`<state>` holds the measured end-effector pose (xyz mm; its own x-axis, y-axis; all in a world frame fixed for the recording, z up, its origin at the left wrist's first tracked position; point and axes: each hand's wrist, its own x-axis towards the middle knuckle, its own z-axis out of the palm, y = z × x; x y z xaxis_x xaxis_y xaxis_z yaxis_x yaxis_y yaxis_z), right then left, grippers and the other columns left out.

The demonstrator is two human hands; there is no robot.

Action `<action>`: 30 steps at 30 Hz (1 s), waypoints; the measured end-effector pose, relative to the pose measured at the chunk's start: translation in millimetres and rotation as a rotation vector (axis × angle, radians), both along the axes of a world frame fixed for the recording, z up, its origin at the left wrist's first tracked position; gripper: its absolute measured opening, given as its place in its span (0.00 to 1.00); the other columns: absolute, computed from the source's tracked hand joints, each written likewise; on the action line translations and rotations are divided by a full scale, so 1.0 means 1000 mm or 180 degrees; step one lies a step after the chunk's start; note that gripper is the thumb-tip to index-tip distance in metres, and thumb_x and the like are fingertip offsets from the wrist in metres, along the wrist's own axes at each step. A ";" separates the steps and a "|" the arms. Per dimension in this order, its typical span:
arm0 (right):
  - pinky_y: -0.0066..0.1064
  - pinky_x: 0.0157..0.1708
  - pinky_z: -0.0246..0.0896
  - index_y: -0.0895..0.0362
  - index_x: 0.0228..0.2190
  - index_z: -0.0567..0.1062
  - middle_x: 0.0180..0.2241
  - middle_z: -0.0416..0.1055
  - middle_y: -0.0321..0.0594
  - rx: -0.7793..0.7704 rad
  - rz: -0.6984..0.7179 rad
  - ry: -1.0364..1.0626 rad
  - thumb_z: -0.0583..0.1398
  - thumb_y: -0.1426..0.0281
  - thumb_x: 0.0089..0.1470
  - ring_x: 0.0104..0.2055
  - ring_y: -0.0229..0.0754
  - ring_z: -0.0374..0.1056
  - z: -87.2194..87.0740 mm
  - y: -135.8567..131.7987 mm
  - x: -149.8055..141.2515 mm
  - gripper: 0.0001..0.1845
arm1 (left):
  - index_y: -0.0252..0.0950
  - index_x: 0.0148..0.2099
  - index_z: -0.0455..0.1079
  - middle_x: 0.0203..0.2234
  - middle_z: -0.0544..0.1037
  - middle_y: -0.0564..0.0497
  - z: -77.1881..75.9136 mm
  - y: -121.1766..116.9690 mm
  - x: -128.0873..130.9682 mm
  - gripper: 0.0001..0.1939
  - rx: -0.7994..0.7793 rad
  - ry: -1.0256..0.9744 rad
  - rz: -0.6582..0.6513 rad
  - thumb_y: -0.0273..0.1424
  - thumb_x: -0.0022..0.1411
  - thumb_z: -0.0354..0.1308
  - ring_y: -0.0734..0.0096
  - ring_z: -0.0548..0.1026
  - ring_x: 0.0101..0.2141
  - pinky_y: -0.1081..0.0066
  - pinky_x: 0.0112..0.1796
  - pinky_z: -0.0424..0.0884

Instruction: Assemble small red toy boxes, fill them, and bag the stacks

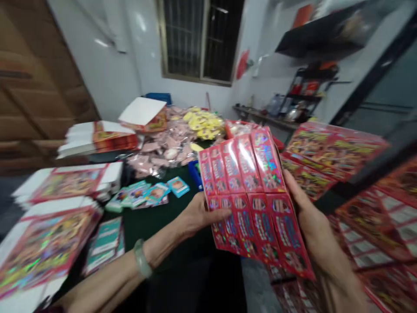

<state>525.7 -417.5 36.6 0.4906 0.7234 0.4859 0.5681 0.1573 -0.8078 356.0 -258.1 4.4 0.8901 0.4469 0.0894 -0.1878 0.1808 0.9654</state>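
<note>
Both hands hold a red shiny panel of small printed packs (243, 202) tilted up in front of me. Two rows of packs show on its face. My left hand (205, 215) grips the left edge, its thumb lying across the front and its other fingers hidden behind. On the opposite edge my right hand (308, 213) is closed around the side, with the fingertips out of sight. A green bangle (142, 258) circles my left wrist. Left of the panel, several small picture cards (158, 192) lie on the dark table cloth (137, 226).
Stacks of flat printed cartons (70, 182) line the table's left side. Pink wrapped pieces (166, 145) and yellow pieces (203, 123) are heaped at the back. More red printed packages (332, 150) are piled on the right, beside a dark metal post (361, 174).
</note>
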 end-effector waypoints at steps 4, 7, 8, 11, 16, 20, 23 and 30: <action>0.49 0.62 0.27 0.45 0.57 0.59 0.63 0.44 0.30 -0.0321 0.1626 -0.1492 0.51 0.48 0.53 0.65 0.53 0.35 0.032 0.028 -0.038 0.32 | 0.34 0.43 0.71 0.37 0.79 0.46 -0.044 -0.051 -0.079 0.25 -0.0413 -0.0045 0.1053 0.34 0.41 0.70 0.53 0.75 0.41 0.60 0.42 0.72; 0.48 0.61 0.31 0.49 0.58 0.58 0.64 0.43 0.39 -0.0513 0.2683 -0.2107 0.55 0.53 0.53 0.65 0.51 0.37 0.028 0.059 -0.076 0.33 | 0.37 0.43 0.70 0.38 0.79 0.48 -0.092 -0.093 -0.115 0.31 -0.0694 0.0081 0.2175 0.40 0.35 0.71 0.51 0.75 0.42 0.61 0.43 0.72; 0.46 0.61 0.34 0.51 0.58 0.59 0.63 0.46 0.41 -0.0524 0.3034 -0.2182 0.56 0.54 0.53 0.65 0.48 0.40 0.024 0.070 -0.087 0.33 | 0.37 0.41 0.70 0.36 0.80 0.48 -0.107 -0.104 -0.120 0.30 -0.0789 0.0214 0.2474 0.42 0.35 0.71 0.53 0.76 0.40 0.62 0.41 0.72; 0.41 0.61 0.39 0.55 0.53 0.65 0.59 0.57 0.42 -0.0376 0.3759 -0.2348 0.58 0.58 0.53 0.62 0.42 0.50 0.010 0.099 -0.113 0.28 | 0.36 0.30 0.69 0.17 0.76 0.51 -0.139 -0.120 -0.117 0.27 -0.1193 0.0838 0.2555 0.53 0.36 0.66 0.66 0.73 0.18 0.68 0.23 0.71; 0.37 0.58 0.47 0.56 0.48 0.70 0.52 0.67 0.42 0.0079 0.3850 -0.2106 0.62 0.58 0.48 0.59 0.40 0.56 -0.003 0.124 -0.120 0.26 | 0.34 0.20 0.64 0.12 0.72 0.48 -0.154 -0.101 -0.095 0.32 -0.1228 0.1279 0.2158 0.62 0.37 0.56 0.72 0.67 0.11 0.75 0.12 0.57; 0.32 0.49 0.60 0.54 0.46 0.71 0.46 0.72 0.40 -0.0039 0.2346 -0.1464 0.56 0.59 0.55 0.49 0.38 0.67 -0.016 0.148 -0.078 0.20 | 0.35 0.26 0.71 0.18 0.76 0.45 -0.145 -0.072 -0.107 0.32 -0.0857 0.1714 0.1639 0.62 0.38 0.56 0.63 0.74 0.19 0.66 0.20 0.69; 0.34 0.45 0.62 0.56 0.44 0.72 0.42 0.73 0.42 -0.0735 0.0204 -0.1371 0.45 0.67 0.61 0.43 0.39 0.69 -0.039 0.181 -0.018 0.19 | 0.37 0.41 0.71 0.33 0.77 0.47 -0.129 -0.040 -0.124 0.23 -0.0535 0.1862 0.1564 0.50 0.50 0.59 0.60 0.75 0.34 0.61 0.33 0.73; 0.44 0.47 0.59 0.60 0.44 0.70 0.46 0.67 0.46 -0.2050 -0.0451 -0.1736 0.59 0.65 0.54 0.47 0.47 0.64 -0.110 0.237 0.090 0.16 | 0.40 0.51 0.65 0.48 0.70 0.46 -0.095 0.044 -0.116 0.17 -0.0319 0.2096 0.1535 0.39 0.61 0.54 0.63 0.71 0.43 0.60 0.39 0.72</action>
